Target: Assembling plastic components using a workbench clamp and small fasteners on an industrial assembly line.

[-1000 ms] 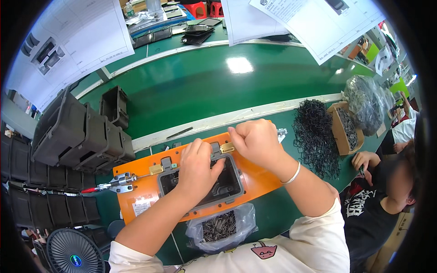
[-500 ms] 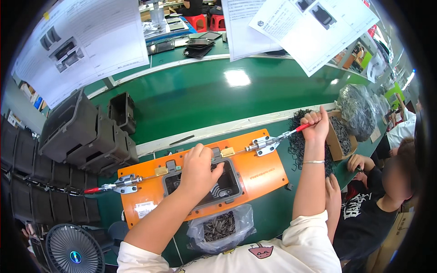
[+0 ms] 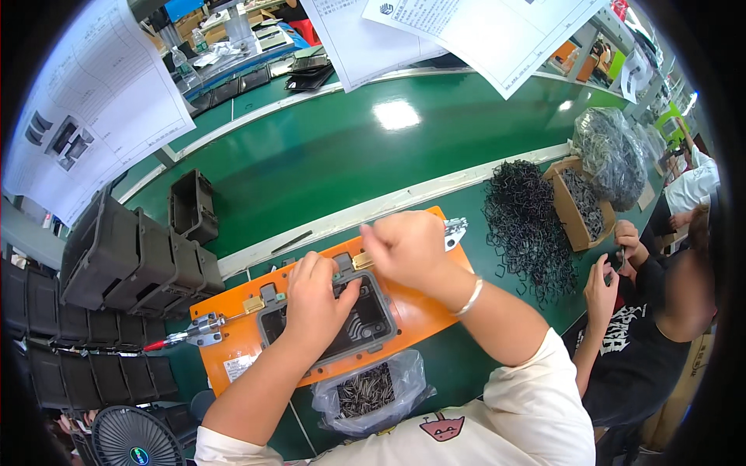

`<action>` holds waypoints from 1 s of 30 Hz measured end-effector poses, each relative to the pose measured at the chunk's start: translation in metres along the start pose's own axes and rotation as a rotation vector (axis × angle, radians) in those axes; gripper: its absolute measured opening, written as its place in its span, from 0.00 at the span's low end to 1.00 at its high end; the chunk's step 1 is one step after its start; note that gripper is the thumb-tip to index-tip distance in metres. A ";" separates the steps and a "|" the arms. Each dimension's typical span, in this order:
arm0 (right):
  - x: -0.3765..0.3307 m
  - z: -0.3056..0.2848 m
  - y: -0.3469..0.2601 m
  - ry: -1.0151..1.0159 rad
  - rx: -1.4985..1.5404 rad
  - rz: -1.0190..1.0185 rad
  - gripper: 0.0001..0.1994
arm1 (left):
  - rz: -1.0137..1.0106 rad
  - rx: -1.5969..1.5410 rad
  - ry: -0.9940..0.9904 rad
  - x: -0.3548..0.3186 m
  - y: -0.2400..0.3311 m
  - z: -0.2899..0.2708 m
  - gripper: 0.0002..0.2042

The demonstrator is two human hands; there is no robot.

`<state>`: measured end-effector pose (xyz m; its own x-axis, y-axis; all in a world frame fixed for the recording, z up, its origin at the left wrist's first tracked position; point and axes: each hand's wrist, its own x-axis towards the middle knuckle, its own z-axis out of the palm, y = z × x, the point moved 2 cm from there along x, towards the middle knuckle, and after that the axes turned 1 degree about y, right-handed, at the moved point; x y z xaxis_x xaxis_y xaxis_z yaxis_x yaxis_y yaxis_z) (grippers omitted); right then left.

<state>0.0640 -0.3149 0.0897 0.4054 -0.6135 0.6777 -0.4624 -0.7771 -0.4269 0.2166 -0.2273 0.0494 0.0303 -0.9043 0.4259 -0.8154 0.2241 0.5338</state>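
A dark grey plastic box (image 3: 373, 299) lies open side up in an orange fixture plate (image 3: 427, 311). My left hand (image 3: 315, 299) is closed on its far wall, fingers over the rim and thumb toward the inside. My right hand (image 3: 412, 245) makes a fist above the right toggle clamp (image 3: 454, 231). Its red handle is hidden, apparently inside that fist. A yellow clamp pad (image 3: 361, 260) shows beside the thumb, at the box's far edge. At the plate's left end, the other toggle clamp (image 3: 206, 329) has its red handle (image 3: 155, 345) pointing outward.
A bag of small metal pins (image 3: 365, 392) lies before the plate. Black clips (image 3: 528, 225) are heaped at right, beside a cardboard box (image 3: 571, 206). Dark housings (image 3: 140, 256) are stacked at left, above a fan (image 3: 136, 439). A co-worker's hands (image 3: 610, 272) are at right.
My right hand has swung left and inward with the clamp handle, from beyond the plate's right end to near the box. My left hand stays at the box. The view has shifted somewhat.
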 end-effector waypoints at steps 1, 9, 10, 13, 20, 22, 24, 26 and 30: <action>-0.005 0.007 0.004 -0.021 0.032 0.054 0.17 | 0.011 0.004 0.027 0.001 0.001 -0.001 0.16; 0.008 -0.093 0.056 0.695 0.516 0.586 0.10 | 0.034 0.118 0.110 -0.017 0.016 -0.053 0.19; 0.011 -0.112 0.048 0.853 -0.213 0.391 0.10 | 0.017 0.155 0.212 -0.029 0.016 -0.069 0.18; -0.021 -0.102 0.024 0.470 0.113 0.658 0.12 | -0.288 0.080 0.226 -0.064 0.001 -0.106 0.19; -0.058 0.002 -0.041 -0.438 -0.039 0.400 0.20 | -0.474 0.125 -0.039 -0.084 -0.017 -0.093 0.14; -0.046 -0.007 -0.044 -0.416 0.088 0.383 0.16 | -0.413 0.111 0.026 -0.079 -0.011 -0.105 0.14; -0.037 -0.024 -0.047 -0.349 0.248 0.415 0.13 | -0.443 -0.080 0.093 -0.074 -0.001 -0.122 0.14; -0.030 -0.035 -0.048 -0.280 0.469 0.473 0.12 | -0.441 -0.174 0.190 -0.077 0.022 -0.136 0.15; -0.036 -0.026 -0.047 -0.244 0.865 0.554 0.08 | -0.058 -0.036 0.333 -0.082 0.073 -0.136 0.14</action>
<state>0.0504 -0.2531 0.1009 0.5018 -0.8501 0.1600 0.0494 -0.1565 -0.9864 0.2334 -0.0877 0.1532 0.2682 -0.7489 0.6060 -0.7858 0.1938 0.5873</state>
